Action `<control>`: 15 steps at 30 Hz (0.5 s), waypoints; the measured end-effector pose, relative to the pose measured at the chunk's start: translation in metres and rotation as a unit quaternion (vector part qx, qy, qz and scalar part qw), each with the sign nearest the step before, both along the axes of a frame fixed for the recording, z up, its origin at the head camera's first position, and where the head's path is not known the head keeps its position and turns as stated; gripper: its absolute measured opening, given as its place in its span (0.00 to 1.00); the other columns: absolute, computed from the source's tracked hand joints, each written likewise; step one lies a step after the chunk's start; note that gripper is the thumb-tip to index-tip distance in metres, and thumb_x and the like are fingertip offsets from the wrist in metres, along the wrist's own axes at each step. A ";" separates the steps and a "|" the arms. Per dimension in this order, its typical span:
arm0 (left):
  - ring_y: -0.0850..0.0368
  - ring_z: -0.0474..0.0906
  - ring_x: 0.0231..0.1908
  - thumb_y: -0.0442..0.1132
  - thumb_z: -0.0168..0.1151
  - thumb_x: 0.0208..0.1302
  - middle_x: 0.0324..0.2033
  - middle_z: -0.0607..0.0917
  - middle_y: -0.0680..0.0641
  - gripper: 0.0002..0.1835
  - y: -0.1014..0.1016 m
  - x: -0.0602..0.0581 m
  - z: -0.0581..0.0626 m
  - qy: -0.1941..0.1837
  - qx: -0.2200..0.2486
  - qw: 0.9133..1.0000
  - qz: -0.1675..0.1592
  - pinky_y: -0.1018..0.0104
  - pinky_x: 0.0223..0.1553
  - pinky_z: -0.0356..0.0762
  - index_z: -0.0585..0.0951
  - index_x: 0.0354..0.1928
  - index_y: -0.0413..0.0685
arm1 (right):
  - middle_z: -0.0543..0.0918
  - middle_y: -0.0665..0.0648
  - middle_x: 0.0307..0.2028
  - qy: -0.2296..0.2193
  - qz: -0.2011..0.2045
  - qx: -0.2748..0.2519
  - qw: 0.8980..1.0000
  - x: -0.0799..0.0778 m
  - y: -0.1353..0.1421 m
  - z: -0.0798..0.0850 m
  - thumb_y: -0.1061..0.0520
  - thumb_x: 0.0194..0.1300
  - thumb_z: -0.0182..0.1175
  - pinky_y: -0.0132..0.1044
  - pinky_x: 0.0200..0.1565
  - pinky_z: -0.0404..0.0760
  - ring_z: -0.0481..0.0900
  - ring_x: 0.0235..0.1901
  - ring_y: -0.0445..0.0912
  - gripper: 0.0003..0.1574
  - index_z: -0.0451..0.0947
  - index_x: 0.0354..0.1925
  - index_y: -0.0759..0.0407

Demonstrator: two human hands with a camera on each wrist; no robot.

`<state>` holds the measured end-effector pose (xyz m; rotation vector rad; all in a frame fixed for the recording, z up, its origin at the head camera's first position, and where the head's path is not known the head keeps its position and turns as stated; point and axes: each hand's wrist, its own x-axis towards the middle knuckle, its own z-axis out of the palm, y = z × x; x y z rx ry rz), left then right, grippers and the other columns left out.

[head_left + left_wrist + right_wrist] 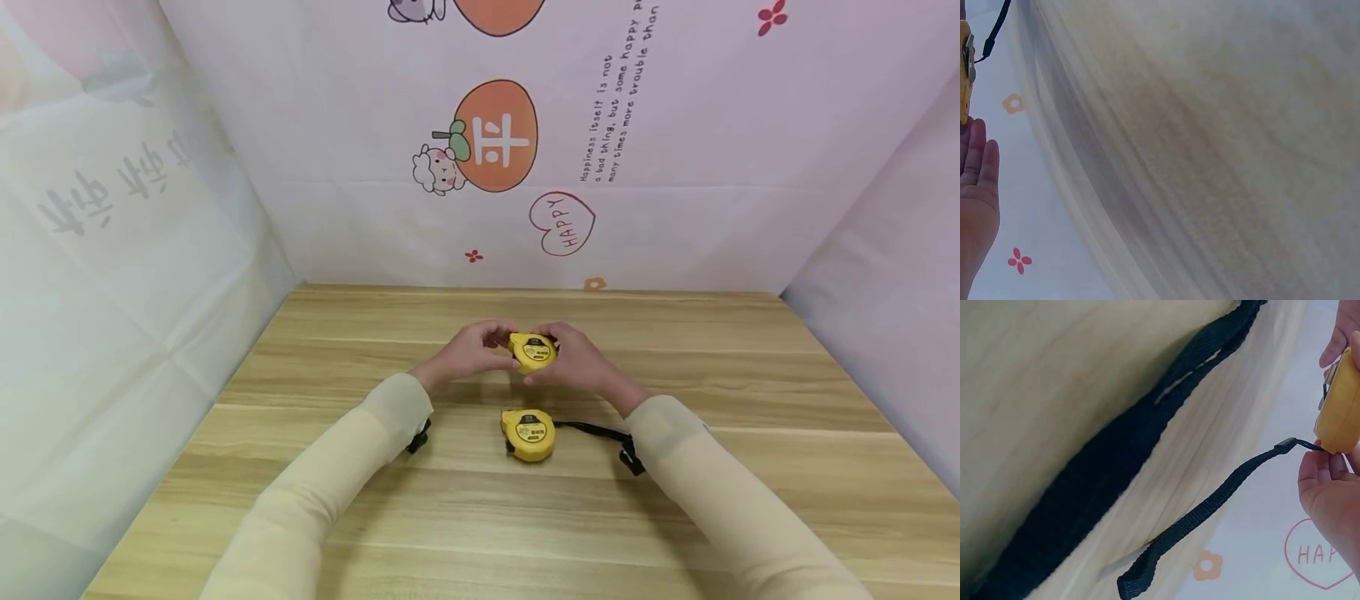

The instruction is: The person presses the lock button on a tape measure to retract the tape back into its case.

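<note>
Both hands are around a yellow tape measure (535, 352), raised off the table with its labelled face up. My right hand (576, 360) grips its right side, thumb at the near edge and fingers at the far edge. At the opposite end, my left hand (477, 350) holds the left side between thumb and fingers. In the right wrist view a black wrist strap (1210, 503) hangs from the held tape measure (1340, 409). A second yellow tape measure (529, 435) lies on the table, nearer the body, with its black strap (592, 429) stretching right, partly under the right forearm.
The wood-grain table (465, 508) meets a white printed cloth (360, 225) at the back, and cloth walls rise on both sides. A black piece (420, 437) shows beside the left cuff. Cream sleeves cover both forearms.
</note>
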<state>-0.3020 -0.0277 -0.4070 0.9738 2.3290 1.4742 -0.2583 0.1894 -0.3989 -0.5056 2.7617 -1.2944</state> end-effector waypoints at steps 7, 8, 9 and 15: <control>0.52 0.75 0.52 0.41 0.74 0.56 0.47 0.81 0.51 0.27 0.000 -0.004 -0.003 0.007 -0.052 0.999 0.008 0.59 0.59 0.67 0.77 0.57 0.45 | 0.75 0.57 0.50 -0.017 0.003 0.011 1.000 -0.008 0.001 -0.008 0.56 0.45 0.80 0.43 0.48 0.76 0.74 0.47 0.50 0.45 0.70 0.58 0.63; 0.52 0.75 0.52 0.41 0.74 0.56 0.47 0.81 0.52 0.26 0.000 -0.005 -0.004 0.007 -0.058 0.998 0.008 0.59 0.59 0.66 0.77 0.57 0.45 | 0.75 0.57 0.50 -0.018 0.004 0.012 1.000 -0.009 0.001 -0.008 0.56 0.45 0.80 0.44 0.48 0.76 0.74 0.47 0.50 0.45 0.70 0.58 0.63; 0.52 0.75 0.52 0.42 0.74 0.57 0.47 0.81 0.52 0.26 0.000 -0.006 -0.005 0.008 -0.063 0.998 0.007 0.58 0.59 0.66 0.77 0.57 0.46 | 0.75 0.57 0.50 -0.020 0.004 0.013 1.000 -0.010 0.001 -0.009 0.56 0.45 0.80 0.44 0.48 0.76 0.74 0.47 0.50 0.45 0.70 0.58 0.63; 0.53 0.74 0.52 0.43 0.72 0.58 0.48 0.80 0.52 0.25 0.001 -0.012 -0.009 0.010 -0.079 0.997 0.006 0.55 0.61 0.64 0.77 0.57 0.47 | 0.75 0.56 0.50 -0.041 -0.004 0.011 0.999 -0.014 0.002 -0.013 0.55 0.45 0.80 0.43 0.50 0.75 0.74 0.48 0.49 0.45 0.69 0.58 0.62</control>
